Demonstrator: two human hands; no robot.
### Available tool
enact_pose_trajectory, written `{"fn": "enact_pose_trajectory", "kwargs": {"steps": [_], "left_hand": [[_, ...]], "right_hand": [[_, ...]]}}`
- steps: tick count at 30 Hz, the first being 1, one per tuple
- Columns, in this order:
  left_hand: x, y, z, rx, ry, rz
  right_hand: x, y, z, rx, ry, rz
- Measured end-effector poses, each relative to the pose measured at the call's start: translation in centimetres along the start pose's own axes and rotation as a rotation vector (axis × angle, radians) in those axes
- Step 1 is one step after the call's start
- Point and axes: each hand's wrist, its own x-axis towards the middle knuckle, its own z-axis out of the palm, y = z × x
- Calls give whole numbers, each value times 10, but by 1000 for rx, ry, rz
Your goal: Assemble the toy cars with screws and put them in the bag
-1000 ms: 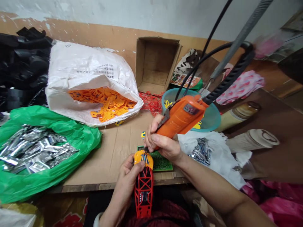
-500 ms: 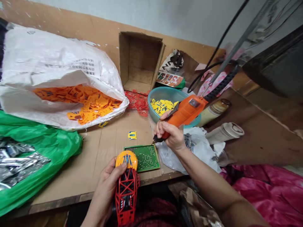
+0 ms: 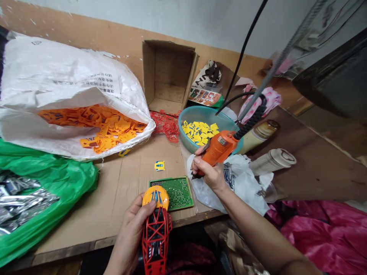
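My left hand (image 3: 134, 219) grips a toy car (image 3: 155, 236) with a red lattice frame over a black body and a rounded orange-yellow front piece; the thumb presses on that front. In my right hand (image 3: 210, 173) is an orange electric screwdriver (image 3: 220, 147), its fingers wrapped round the lower body. The tool hangs tilted from a black coiled cord, and its tip is hidden behind the fingers. Just behind the car lies a green perforated screw tray (image 3: 180, 193) holding many small screws. A yellow and blue flat piece (image 3: 159, 165) rests on the cardboard beyond it.
A teal bowl (image 3: 183, 134) of yellow pieces stands behind my right hand. Red frames (image 3: 164, 126) lie beside a cardboard box (image 3: 169, 84). At left are a white sack (image 3: 69, 68) of orange parts and a green bag (image 3: 74, 173) of silvery parts. Two bottles (image 3: 273, 161) stand right.
The screwdriver and my right hand have moved slightly right and down, away from the screw tray, with the tool more upright. The toy car has shifted a little right and down.
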Motion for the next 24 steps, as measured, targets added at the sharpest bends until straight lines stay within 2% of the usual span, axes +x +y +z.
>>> {"fn": "enact_pose_trajectory", "kwargs": {"steps": [9,17,20,24], "left_hand": [[0,-2,1,12,7,13],[4,-5,-9,65,-28,5],[1,-6,-8,101,-79,50],[-4,-8,-4,161,-153,117]], "right_hand": [[0,7,-4,-93,37,-6],[1,12,-5,-90,60,-4],[4,4,-3,-31,74,-14],[13,-24,13,135,83,-58]]}}
